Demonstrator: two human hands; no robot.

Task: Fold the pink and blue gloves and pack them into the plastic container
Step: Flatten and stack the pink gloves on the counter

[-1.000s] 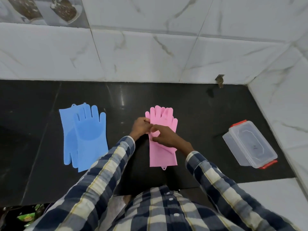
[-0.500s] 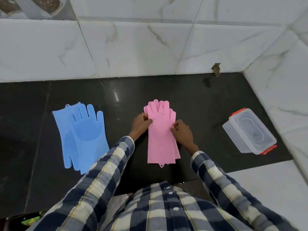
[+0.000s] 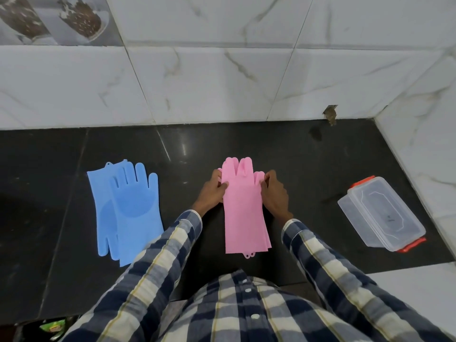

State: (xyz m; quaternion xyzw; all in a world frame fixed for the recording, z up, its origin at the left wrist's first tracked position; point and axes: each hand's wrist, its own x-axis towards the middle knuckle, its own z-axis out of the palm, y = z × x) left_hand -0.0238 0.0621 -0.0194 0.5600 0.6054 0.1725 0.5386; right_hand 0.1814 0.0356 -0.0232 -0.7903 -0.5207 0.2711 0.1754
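My left hand (image 3: 211, 193) and right hand (image 3: 275, 196) seemingly pinch the stacked pink gloves (image 3: 244, 211), fingers curled at the edges, on the table (image 3: 296, 169).

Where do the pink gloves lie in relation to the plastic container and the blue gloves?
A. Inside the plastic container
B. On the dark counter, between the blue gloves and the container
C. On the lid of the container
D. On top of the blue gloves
B: the pink gloves lie flat on the dark counter, with the blue gloves to their left and the plastic container to their right, apart from both.
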